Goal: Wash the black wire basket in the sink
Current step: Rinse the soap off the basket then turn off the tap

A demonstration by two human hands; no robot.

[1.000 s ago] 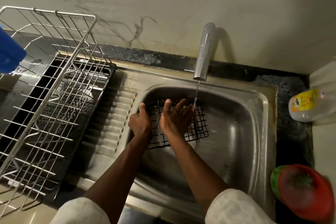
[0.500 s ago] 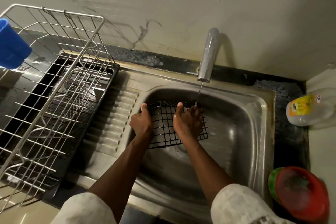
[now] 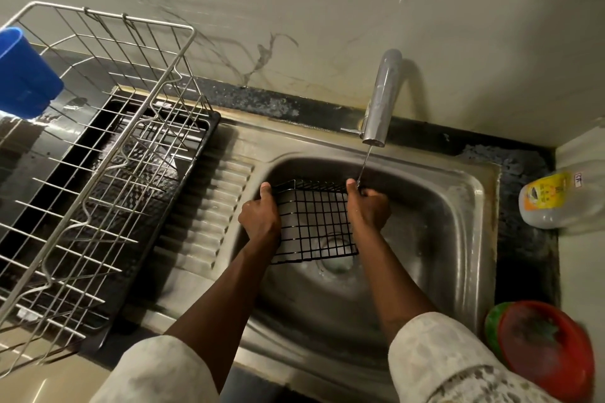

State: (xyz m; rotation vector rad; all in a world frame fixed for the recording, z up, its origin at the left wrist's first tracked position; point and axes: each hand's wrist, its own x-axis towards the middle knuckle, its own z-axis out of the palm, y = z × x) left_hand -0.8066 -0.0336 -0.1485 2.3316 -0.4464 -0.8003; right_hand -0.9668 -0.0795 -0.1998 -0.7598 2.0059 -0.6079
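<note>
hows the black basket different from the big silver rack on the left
The black wire basket is small, gripped in the sink by left hand and right hand; the silver rack is far larger, shiny, sitting untouched on a black tray. Both are wire grids.

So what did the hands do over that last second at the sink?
The right hand slid from the middle of the black wire basket, where it lay open on the mesh, out to the basket's right edge, which it now grips. The left hand kept its hold on the left edge. The basket stayed in the sink, and the tap kept running a thin stream.
</note>
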